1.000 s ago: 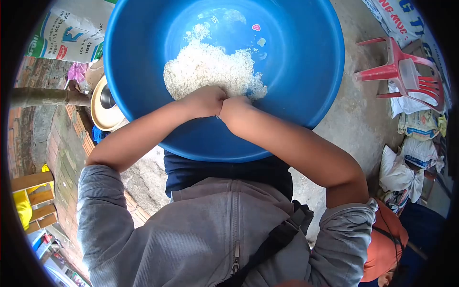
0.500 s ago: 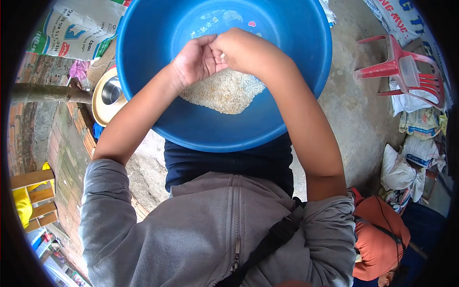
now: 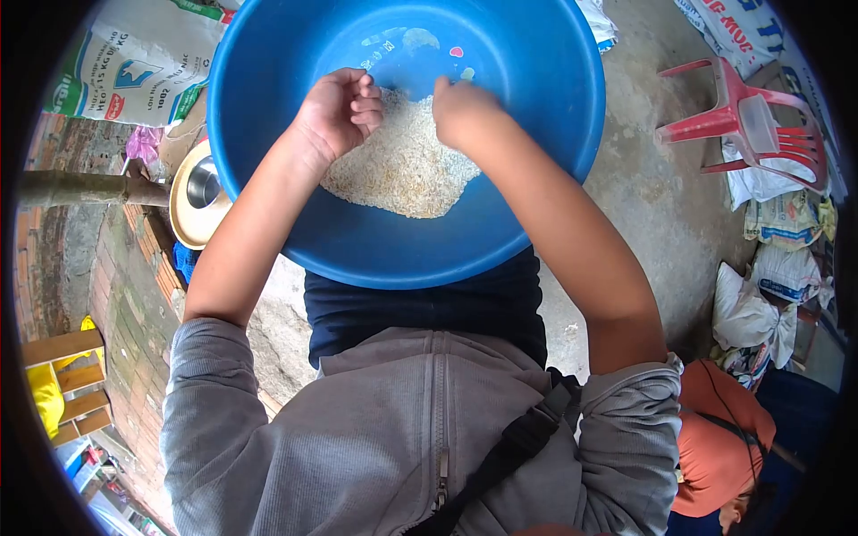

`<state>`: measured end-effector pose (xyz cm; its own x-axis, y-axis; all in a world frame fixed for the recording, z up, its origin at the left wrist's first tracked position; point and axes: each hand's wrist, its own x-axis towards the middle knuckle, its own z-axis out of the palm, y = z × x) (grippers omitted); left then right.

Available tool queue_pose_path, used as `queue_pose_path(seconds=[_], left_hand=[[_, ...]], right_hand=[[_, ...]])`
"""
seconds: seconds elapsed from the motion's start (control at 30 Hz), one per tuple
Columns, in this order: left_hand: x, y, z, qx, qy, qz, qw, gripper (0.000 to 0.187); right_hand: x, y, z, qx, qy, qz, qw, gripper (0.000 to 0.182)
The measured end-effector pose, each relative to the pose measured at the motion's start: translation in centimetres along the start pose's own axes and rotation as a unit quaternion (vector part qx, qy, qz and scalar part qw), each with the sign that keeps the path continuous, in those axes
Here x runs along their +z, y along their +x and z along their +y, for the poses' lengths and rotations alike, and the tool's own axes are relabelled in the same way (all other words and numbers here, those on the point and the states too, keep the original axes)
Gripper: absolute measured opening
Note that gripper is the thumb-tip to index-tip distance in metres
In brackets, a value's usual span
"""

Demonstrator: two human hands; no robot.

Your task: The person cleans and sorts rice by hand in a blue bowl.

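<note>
A wide blue plastic tub (image 3: 402,255) rests against my lap, with a mound of pale uncooked rice grains (image 3: 402,179) spread over its floor. Above the left edge of the rice is my left hand (image 3: 340,112), palm side partly turned up and fingers curled in; whatever lies inside them is hidden. My right hand (image 3: 465,112) hovers over the right side of the mound, its back towards me. Motion blurs its fingers, which point away and are mostly out of sight. The two hands are apart, with rice showing between them.
To the left stand a cream tray (image 3: 186,201) with a metal bowl (image 3: 204,183) and a printed feed sack (image 3: 143,67). A red plastic chair (image 3: 755,125) is at right, near several filled sacks (image 3: 786,272). Another person in an orange top (image 3: 724,438) is at lower right.
My hands have separated from touching each other: the left has curled its fingers, the right has moved right. More rice shows between them. The view has shifted slightly.
</note>
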<state>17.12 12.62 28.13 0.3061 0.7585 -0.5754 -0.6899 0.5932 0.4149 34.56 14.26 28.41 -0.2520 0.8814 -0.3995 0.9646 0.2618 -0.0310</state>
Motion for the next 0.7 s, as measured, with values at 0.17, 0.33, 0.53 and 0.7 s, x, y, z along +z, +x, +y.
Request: queue_pose_path(seconds=[0.17, 0.33, 0.53, 0.7], left_hand=[[0.2, -0.5, 0.3, 0.028, -0.001, 0.01, 1.0, 0.017], [-0.8, -0.5, -0.9, 0.011, 0.046, 0.058, 0.997, 0.023], [-2.0, -0.2, -2.5, 0.06, 0.112, 0.125, 0.984, 0.027], [-0.2, -1.4, -2.7, 0.026, 0.072, 0.033, 0.997, 0.031]], right_hand=[[3.3, -0.8, -1.9, -0.025, -0.078, -0.013, 0.997, 0.052], [1.9, -2.8, -2.5, -0.202, -0.025, -0.123, 0.971, 0.017], [0.2, -4.1, -2.7, -0.146, 0.076, 0.08, 0.983, 0.019], [-1.8, -2.9, -2.4, -0.209, 0.096, 0.257, 0.939, 0.013]])
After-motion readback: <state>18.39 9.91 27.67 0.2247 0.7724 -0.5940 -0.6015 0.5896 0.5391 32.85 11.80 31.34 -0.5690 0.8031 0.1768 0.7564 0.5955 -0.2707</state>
